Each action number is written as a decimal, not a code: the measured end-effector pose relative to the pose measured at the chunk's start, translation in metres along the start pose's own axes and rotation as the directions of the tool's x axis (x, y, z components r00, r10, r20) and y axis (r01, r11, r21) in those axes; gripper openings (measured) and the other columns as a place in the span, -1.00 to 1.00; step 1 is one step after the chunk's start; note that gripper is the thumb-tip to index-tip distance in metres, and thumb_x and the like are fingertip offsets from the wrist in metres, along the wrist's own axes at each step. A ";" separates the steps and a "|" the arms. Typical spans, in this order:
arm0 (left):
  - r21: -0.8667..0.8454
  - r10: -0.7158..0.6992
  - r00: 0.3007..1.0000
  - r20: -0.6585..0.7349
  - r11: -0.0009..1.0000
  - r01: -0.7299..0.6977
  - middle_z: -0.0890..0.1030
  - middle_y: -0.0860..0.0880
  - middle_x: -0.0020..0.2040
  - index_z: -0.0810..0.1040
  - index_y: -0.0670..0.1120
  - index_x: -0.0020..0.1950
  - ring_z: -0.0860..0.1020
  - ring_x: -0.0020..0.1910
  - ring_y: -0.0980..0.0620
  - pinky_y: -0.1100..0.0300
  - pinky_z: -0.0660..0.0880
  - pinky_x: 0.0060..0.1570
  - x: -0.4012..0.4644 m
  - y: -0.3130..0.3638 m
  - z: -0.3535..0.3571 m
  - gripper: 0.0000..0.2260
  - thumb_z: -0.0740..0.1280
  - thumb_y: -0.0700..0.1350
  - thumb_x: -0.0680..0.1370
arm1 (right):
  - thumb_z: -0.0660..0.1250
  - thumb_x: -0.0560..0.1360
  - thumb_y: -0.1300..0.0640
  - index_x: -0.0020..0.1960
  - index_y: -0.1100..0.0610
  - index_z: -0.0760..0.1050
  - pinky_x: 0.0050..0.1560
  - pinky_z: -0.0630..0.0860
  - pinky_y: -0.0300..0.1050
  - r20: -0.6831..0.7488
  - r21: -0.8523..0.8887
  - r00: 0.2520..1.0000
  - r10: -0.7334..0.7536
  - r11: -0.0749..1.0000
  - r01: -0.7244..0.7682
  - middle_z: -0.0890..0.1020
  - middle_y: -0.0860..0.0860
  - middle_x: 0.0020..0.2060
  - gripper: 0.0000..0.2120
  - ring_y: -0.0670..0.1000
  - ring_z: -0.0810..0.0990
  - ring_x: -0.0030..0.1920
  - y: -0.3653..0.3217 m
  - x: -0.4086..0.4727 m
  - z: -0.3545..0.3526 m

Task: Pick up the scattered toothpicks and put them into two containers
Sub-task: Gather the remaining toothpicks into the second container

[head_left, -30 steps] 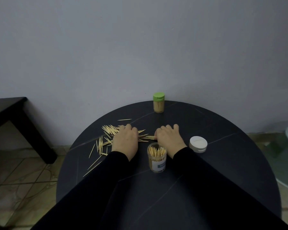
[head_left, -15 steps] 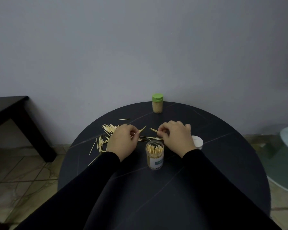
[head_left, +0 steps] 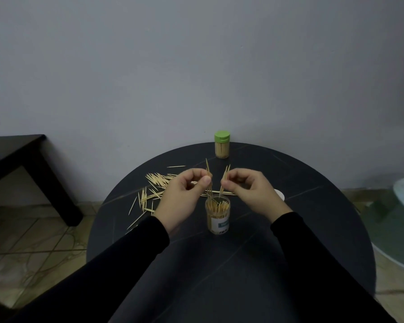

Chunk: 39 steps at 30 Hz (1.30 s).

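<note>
Dozens of loose toothpicks (head_left: 158,183) still lie scattered on the left half of the round black worktop (head_left: 313,229), too many and too overlapped to count exactly; a few strays reach toward its left edge and one lies apart near the back. Half a second ago both hands were low on the worktop, pinching at the pile; now they are raised above the open jar, so a pick-up has turned into a drop-off.

The left hand (head_left: 184,194) holds a small bunch of toothpicks (head_left: 208,176) upright in a narrow grip between thumb and fingertips, lower ends pointing down toward the jar. How many it holds I cannot tell, perhaps a few.

Between the hands stands the clear labelled jar (head_left: 217,214), lid off, already well stocked with upright toothpicks. A few more lie flat on the worktop just behind it.

The right hand (head_left: 250,194) mirrors the left, pinching its own small bunch (head_left: 224,179) in a narrow grip, tips angled into the jar mouth.

Further back, near the far edge, stands the second container (head_left: 222,147), with a closed green cap and toothpicks inside. That makes two containers, two hands, two held bunches. A white lid (head_left: 280,195) peeks out behind the right hand.

In my judgement the task is partly done: much of the pile remains.
</note>
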<state>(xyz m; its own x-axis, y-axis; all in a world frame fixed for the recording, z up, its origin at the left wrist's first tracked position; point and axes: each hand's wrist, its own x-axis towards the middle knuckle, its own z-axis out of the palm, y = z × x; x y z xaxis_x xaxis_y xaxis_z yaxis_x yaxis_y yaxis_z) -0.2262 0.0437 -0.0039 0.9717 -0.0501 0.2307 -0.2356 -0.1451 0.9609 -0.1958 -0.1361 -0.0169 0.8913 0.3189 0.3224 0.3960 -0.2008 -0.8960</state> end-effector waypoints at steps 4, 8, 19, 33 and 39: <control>0.037 -0.057 0.996 0.069 0.998 0.055 0.62 0.00 -0.11 0.61 -0.07 -0.03 0.55 -0.15 0.21 0.33 0.48 -0.12 -0.007 -0.005 0.000 -0.94 0.36 -0.19 0.54 | 0.45 0.45 0.10 -0.10 0.08 0.61 0.15 0.52 0.11 0.119 -0.150 0.993 0.021 0.989 -0.003 0.62 -0.03 -0.11 -0.93 0.01 0.60 -0.01 0.008 -0.002 -0.002; 0.134 -0.100 0.993 0.062 0.987 0.091 0.62 -0.01 -0.04 0.65 0.02 -0.10 0.53 -0.06 0.14 0.30 0.41 -0.09 -0.011 -0.012 -0.003 -0.93 0.41 -0.16 0.50 | 0.46 0.40 -0.04 -0.13 -0.14 0.59 0.17 0.50 0.07 0.153 -0.200 0.987 0.049 0.980 -0.018 0.59 -0.15 -0.08 -0.92 -0.07 0.56 0.07 0.011 -0.003 -0.003; 0.706 0.308 0.826 0.472 0.430 -0.563 0.42 0.15 0.39 0.27 0.06 0.49 0.32 0.36 0.07 0.08 0.28 0.28 -0.018 -0.021 -0.022 -0.51 0.11 0.00 0.54 | 0.55 0.11 -0.32 0.14 -0.15 0.57 0.21 0.48 -0.04 0.268 -0.389 0.938 0.218 0.915 -0.102 0.63 -0.21 0.02 -0.36 -0.20 0.54 0.11 0.008 -0.005 -0.004; 0.681 0.502 0.763 0.407 0.391 -0.620 0.62 0.10 0.08 0.61 -0.01 0.15 0.49 0.13 0.04 0.09 0.41 0.15 -0.007 -0.024 -0.017 -0.75 0.20 -0.05 0.57 | 0.58 0.09 -0.27 0.14 -0.21 0.56 0.24 0.44 -0.05 0.284 -0.420 0.921 0.266 0.898 -0.130 0.61 -0.26 0.05 -0.36 -0.21 0.51 0.14 0.014 -0.002 -0.005; 0.866 0.279 0.932 0.230 0.378 -0.327 0.58 0.06 0.08 0.59 0.03 0.19 0.44 0.08 0.01 0.08 0.42 0.12 0.007 -0.042 -0.039 -0.78 0.29 -0.09 0.57 | 0.47 0.41 0.16 0.26 -0.25 0.44 0.32 0.36 -0.04 0.323 -0.559 0.839 0.438 0.804 -0.204 0.52 -0.17 0.15 -0.47 -0.10 0.45 0.24 0.011 0.005 -0.019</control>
<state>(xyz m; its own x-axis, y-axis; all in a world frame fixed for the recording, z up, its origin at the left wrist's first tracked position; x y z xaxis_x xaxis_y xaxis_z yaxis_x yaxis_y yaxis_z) -0.2087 0.0877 -0.0365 0.8366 -0.3144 0.4486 -0.4196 -0.8942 0.1559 -0.1826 -0.1542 -0.0191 0.8496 0.4791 -0.2204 0.2601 -0.7442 -0.6153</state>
